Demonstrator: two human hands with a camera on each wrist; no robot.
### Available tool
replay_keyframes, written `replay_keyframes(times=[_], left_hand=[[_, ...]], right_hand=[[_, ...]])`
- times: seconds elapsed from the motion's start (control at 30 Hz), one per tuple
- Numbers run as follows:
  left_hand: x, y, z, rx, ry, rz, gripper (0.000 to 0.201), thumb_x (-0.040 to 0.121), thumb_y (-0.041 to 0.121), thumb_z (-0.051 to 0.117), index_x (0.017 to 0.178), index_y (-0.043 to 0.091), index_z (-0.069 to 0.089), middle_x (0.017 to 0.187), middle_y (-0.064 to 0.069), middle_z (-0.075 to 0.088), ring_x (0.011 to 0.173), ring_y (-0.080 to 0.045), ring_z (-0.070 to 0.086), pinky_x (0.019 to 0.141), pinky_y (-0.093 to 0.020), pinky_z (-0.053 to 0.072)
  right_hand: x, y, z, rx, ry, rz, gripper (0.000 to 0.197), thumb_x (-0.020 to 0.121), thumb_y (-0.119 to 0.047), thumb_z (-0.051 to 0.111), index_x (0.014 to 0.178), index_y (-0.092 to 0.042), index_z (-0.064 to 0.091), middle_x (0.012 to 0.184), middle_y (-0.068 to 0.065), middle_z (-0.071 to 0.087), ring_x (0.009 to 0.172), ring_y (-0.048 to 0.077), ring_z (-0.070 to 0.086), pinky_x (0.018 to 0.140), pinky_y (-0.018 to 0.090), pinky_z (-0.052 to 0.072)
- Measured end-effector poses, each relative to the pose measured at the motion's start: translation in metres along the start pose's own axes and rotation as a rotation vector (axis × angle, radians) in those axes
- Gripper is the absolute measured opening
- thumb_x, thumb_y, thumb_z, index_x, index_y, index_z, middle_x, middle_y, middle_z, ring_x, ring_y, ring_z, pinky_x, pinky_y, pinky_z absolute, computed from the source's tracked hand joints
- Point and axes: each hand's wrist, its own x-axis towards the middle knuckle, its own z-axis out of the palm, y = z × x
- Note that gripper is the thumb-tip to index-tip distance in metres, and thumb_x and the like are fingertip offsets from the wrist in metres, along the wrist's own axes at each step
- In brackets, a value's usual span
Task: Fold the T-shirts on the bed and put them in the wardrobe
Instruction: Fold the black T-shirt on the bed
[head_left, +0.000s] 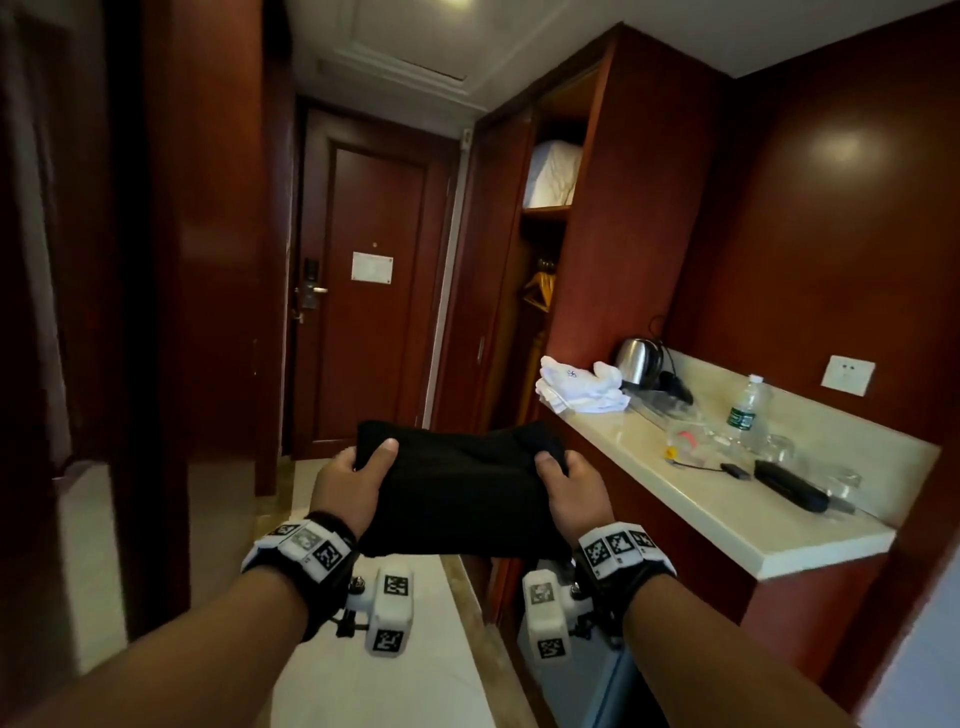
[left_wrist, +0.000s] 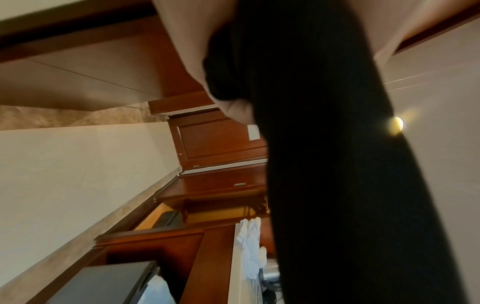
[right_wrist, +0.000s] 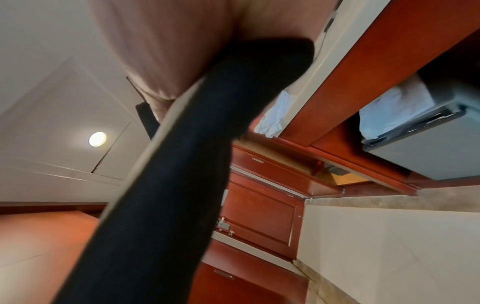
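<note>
Shirt: folded black cotton-like T-shirt (head_left: 462, 493), a flat soft rectangle carried level at waist height in the corridor, short of the wardrobe.
Grip: left hand (head_left: 353, 486) and right hand (head_left: 571, 488) each pinch an opposite short edge, thumbs on top, fingers curled underneath; probably so the fold stays flat and does not spill open.
Sag: cloth dips slightly between the hands; limp, matte knit, no stiffness.
Wardrobe: tall open reddish-brown wooden wardrobe (head_left: 597, 208) ahead on the right; door slid aside, so access looks free.
Shelf: upper wooden shelf (head_left: 545, 210) bears white folded bedding (head_left: 553, 174); wooden hangers (head_left: 540, 291) hang below.
Counter: pale glossy stone counter (head_left: 779, 519) just beside the right hand, carrying a crumpled white cloth (head_left: 582, 387) and a steel kettle (head_left: 639, 358).
Stage: carrying; placement not yet done.
</note>
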Motion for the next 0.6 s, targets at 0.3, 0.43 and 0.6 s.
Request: replay_keyframes(times=[0.3, 0.43, 0.6], left_hand=[[0.190, -0.012, 0.070, 0.028, 0.107, 0.057, 0.044, 0.085, 0.058, 0.069, 0.094, 0.015, 0.072, 0.090, -0.004, 0.076, 0.090, -0.026, 0.071, 0.084, -0.043, 0.057], [0.263, -0.019, 0.083, 0.058, 0.118, 0.089, 0.034, 0.093, 0.044, 0.067, 0.097, 0.011, 0.071, 0.090, -0.003, 0.073, 0.089, -0.021, 0.068, 0.070, -0.029, 0.048], [0.368, -0.028, 0.107, 0.046, 0.101, 0.124, 0.031, 0.095, 0.039, 0.066, 0.098, 0.009, 0.070, 0.090, -0.002, 0.071, 0.084, -0.014, 0.065, 0.065, -0.024, 0.045]], right_hand=[[0.210, 0.010, 0.042, 0.048, -0.048, -0.064, 0.030, 0.100, -0.041, 0.056, 0.101, -0.013, 0.065, 0.096, 0.003, 0.070, 0.093, 0.020, 0.065, 0.091, 0.040, 0.049], [0.276, 0.017, 0.072, 0.051, -0.089, -0.051, 0.032, 0.101, -0.039, 0.055, 0.099, -0.008, 0.063, 0.092, 0.005, 0.066, 0.086, 0.017, 0.061, 0.080, 0.034, 0.042], [0.369, 0.021, 0.110, 0.055, -0.063, -0.060, 0.025, 0.103, -0.038, 0.053, 0.087, -0.018, 0.055, 0.085, 0.000, 0.060, 0.077, 0.011, 0.055, 0.070, 0.031, 0.037]])
